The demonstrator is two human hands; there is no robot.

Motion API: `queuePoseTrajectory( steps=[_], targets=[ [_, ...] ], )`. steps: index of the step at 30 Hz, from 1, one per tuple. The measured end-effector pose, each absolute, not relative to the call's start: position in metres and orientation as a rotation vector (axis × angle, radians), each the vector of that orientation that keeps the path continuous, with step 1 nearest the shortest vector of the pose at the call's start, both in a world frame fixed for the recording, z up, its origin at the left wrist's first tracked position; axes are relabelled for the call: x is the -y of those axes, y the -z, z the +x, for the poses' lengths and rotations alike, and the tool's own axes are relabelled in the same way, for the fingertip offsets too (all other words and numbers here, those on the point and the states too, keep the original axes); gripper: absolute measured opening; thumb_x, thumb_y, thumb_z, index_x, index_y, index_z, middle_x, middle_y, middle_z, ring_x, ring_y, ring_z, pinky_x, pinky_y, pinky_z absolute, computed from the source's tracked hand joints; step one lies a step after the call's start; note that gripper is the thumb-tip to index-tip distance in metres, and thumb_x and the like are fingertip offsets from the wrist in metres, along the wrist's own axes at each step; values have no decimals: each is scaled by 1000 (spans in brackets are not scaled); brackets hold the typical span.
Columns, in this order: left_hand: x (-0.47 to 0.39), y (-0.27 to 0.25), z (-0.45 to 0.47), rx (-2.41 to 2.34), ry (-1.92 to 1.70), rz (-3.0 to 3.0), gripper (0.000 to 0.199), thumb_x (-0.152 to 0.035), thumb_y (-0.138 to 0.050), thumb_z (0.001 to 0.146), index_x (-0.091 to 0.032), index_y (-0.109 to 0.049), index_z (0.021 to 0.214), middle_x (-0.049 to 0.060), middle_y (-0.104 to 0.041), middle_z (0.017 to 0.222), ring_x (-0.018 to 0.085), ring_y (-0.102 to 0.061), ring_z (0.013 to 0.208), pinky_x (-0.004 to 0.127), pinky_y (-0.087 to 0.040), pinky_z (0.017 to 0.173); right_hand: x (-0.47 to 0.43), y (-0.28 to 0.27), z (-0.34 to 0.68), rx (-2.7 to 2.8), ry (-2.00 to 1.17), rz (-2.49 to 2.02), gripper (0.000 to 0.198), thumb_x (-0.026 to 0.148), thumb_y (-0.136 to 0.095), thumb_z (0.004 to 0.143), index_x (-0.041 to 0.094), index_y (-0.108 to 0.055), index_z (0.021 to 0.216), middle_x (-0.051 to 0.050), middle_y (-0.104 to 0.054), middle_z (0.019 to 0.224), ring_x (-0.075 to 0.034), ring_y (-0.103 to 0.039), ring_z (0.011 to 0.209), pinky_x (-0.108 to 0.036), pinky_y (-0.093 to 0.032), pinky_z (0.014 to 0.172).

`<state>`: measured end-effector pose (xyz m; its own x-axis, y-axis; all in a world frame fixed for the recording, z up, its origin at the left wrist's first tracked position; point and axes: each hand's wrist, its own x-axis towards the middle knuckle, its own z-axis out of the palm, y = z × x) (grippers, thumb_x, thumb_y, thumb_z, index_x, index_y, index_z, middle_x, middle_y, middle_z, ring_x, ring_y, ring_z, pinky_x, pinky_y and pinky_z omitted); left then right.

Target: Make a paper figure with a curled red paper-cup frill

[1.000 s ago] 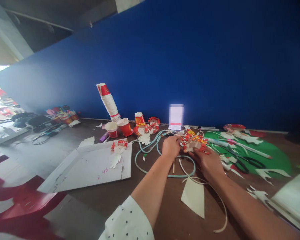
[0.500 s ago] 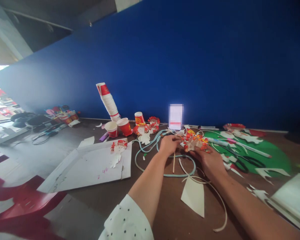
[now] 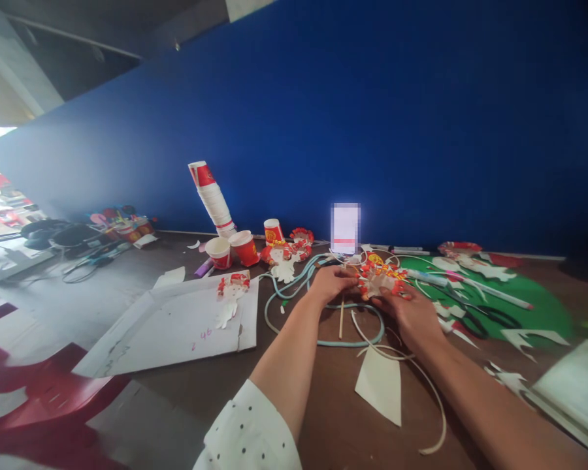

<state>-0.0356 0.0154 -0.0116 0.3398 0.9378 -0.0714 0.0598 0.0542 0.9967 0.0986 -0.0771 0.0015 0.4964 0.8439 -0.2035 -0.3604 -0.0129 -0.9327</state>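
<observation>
Between my two hands is a red, yellow and white paper-cup cutout (image 3: 381,282) with a fringed edge, just above the brown table. My right hand (image 3: 410,314) grips it from below and the right, fingers closed on its lower edge. From the left, my left hand (image 3: 331,284) reaches its rim with the fingers pinched together at the edge. A thin wooden stick (image 3: 342,320) lies beneath the left fingers. Around it loops a pale blue cable (image 3: 350,343). Nearer me are a curled white paper strip (image 3: 434,398) and a cream paper piece (image 3: 379,385).
A leaning stack of paper cups (image 3: 214,203) and loose cups (image 3: 245,248) stand at the back left. A white board (image 3: 171,333) carries another cutout. On the right, black-handled scissors (image 3: 490,314), pens and scraps lie over a green sheet (image 3: 543,316). A lit phone (image 3: 345,228) leans against the blue partition.
My left hand has shifted slightly right, its fingers closer to the cutout. The cutout has turned a little; the table items look the same.
</observation>
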Motion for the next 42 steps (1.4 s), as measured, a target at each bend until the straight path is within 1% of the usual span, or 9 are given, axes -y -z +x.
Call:
queuePoseTrajectory(
  steps=[5, 9, 13, 15, 20, 25, 31, 36, 42],
  targets=[
    [-18, 17, -34, -984, -897, 1287, 22, -20, -77, 61, -13, -68, 79, 2, -66, 71, 14, -62, 65, 31, -53, 73, 79, -4, 97, 563, -999, -1320, 23, 12, -67, 69, 18, -63, 90, -5, -71, 72, -19, -69, 63, -21, -56, 51],
    [-21, 20, -34, -1018, -896, 1337, 23, -21, -77, 62, -13, -69, 82, 3, -67, 71, 15, -63, 66, 30, -52, 73, 79, -3, 98, 570, -999, -1333, 25, 12, -67, 69, 19, -64, 93, -5, -72, 74, -20, -70, 64, -21, -56, 49],
    [-22, 22, -33, -1010, -870, 1358, 30, -20, -72, 67, -15, -70, 97, 4, -69, 73, 15, -63, 65, 30, -53, 71, 79, -4, 98, 581, -1010, -1302, 25, 12, -68, 68, 19, -64, 92, -5, -72, 79, -20, -70, 68, -24, -58, 57],
    [-24, 23, -33, -1024, -857, 1385, 31, -22, -71, 69, -16, -70, 100, 4, -70, 76, 15, -64, 67, 29, -52, 73, 78, -4, 98, 580, -1005, -1321, 26, 12, -68, 68, 18, -64, 92, -6, -72, 82, -20, -70, 68, -25, -59, 59],
    [-27, 27, -36, -1091, -875, 1525, 24, -27, -72, 67, -15, -74, 88, 5, -71, 77, 16, -64, 72, 28, -51, 76, 77, -2, 99, 567, -1026, -1337, 26, 14, -69, 69, 17, -64, 94, -7, -73, 82, -20, -70, 69, -24, -59, 62],
    [-21, 16, -40, -1150, -871, 1526, 25, -29, -73, 65, -15, -74, 86, 3, -68, 69, 14, -60, 65, 26, -49, 71, 76, -2, 99, 540, -1058, -1345, 27, 14, -68, 70, 19, -61, 96, -5, -72, 75, -19, -70, 67, -24, -58, 61],
    [-20, 14, -43, -1069, -802, 1358, 31, -34, -80, 58, -14, -73, 82, 0, -65, 62, 10, -55, 55, 25, -47, 64, 77, -3, 100, 571, -1076, -1328, 25, 12, -68, 68, 20, -62, 91, -4, -72, 74, -19, -70, 66, -24, -58, 62],
    [-20, 16, -44, -930, -794, 1200, 26, -24, -81, 57, -13, -71, 78, 3, -68, 67, 12, -62, 61, 28, -50, 69, 76, -1, 101, 534, -1080, -1302, 34, 14, -69, 69, 20, -57, 100, -4, -72, 77, -18, -70, 64, -23, -58, 60],
    [-17, 13, -42, -908, -804, 1134, 31, -23, -83, 54, -13, -71, 81, 4, -70, 72, 16, -66, 68, 32, -52, 79, 76, -3, 100, 568, -1071, -1301, 27, 13, -68, 68, 18, -60, 93, -4, -72, 76, -18, -70, 65, -23, -58, 60]
  ],
)
